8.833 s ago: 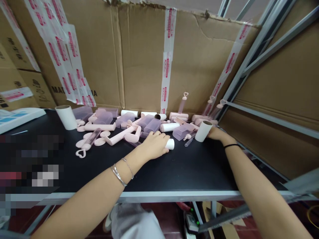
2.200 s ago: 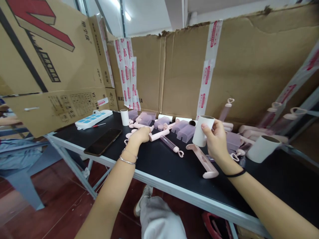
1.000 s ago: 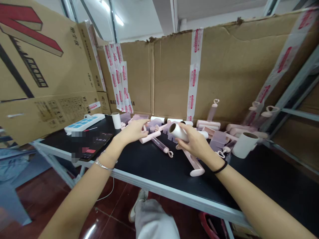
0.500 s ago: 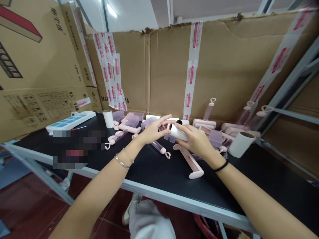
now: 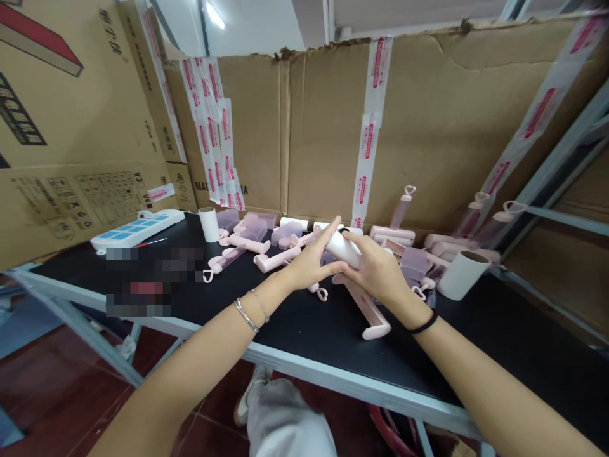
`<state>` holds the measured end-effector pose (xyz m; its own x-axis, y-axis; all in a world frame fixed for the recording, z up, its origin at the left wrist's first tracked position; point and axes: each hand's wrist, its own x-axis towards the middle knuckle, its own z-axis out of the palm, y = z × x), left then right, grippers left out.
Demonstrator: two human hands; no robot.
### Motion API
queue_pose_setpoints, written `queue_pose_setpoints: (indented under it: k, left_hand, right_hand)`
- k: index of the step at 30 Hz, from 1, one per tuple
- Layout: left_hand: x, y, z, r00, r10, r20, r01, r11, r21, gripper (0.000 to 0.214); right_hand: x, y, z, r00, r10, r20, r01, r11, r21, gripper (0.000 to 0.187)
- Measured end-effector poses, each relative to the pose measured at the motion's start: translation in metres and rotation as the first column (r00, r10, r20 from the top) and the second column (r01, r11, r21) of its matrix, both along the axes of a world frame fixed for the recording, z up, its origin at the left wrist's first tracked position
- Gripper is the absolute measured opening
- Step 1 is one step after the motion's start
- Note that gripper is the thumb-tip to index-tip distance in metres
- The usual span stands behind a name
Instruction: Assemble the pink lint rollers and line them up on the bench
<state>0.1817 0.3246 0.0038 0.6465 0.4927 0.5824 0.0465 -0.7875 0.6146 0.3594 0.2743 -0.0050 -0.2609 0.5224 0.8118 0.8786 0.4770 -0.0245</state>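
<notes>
My right hand (image 5: 378,263) is wrapped round a white lint roll (image 5: 343,249), held tilted over the table. At the roll's left end is my left hand (image 5: 311,257), its fingers straight along the upper side and its thumb below, so the roll lies between them. That end is mostly hidden by the left fingers. Under the hands lies a pink lint roller handle (image 5: 364,308) with a long open frame. A heart-shaped loop (image 5: 322,293) of another pink piece pokes out below my left hand.
Pink roller parts (image 5: 245,243) and translucent purple covers (image 5: 288,233) lie along the back of the black table (image 5: 285,336). White rolls stand at left (image 5: 208,225) and right (image 5: 462,276). A power strip (image 5: 137,230) is far left. Cardboard walls (image 5: 323,127) close the back.
My left hand has moved right and closed in over the roll's end, its thumb now beside the right hand. The roll's open dark core is now covered. The view has shifted slightly.
</notes>
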Motion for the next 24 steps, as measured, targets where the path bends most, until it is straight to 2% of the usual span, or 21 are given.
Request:
queue_pose_setpoints:
  k: [4,12,20,24]
  left_hand:
    - [0.0017,-0.0031,-0.0024,1.000,0.006,0.015,-0.006,1.000,0.023,0.095]
    - [0.0016,-0.0025,-0.0021,1.000,0.027,0.004,-0.027,0.999,0.042,0.083]
    - [0.0010,-0.0017,-0.0027,0.999,0.043,-0.020,-0.042,0.999,0.028,0.081]
    - [0.0050,-0.0021,-0.0064,0.999,0.036,0.014,-0.037,0.996,0.086,0.081]
  right_hand:
    - [-0.0028,-0.0014,-0.0006,1.000,0.021,-0.023,-0.021,1.000,-0.014,0.047]
    - [-0.0024,0.0010,-0.0047,1.000,0.022,-0.021,-0.022,0.999,-0.038,0.047]
    - [-0.0070,-0.0037,-0.0064,0.998,-0.039,-0.039,0.034,0.992,-0.117,0.048]
    - [-0.0087,-0.0042,-0.0050,0.996,0.062,-0.071,-0.073,0.985,-0.158,0.058]
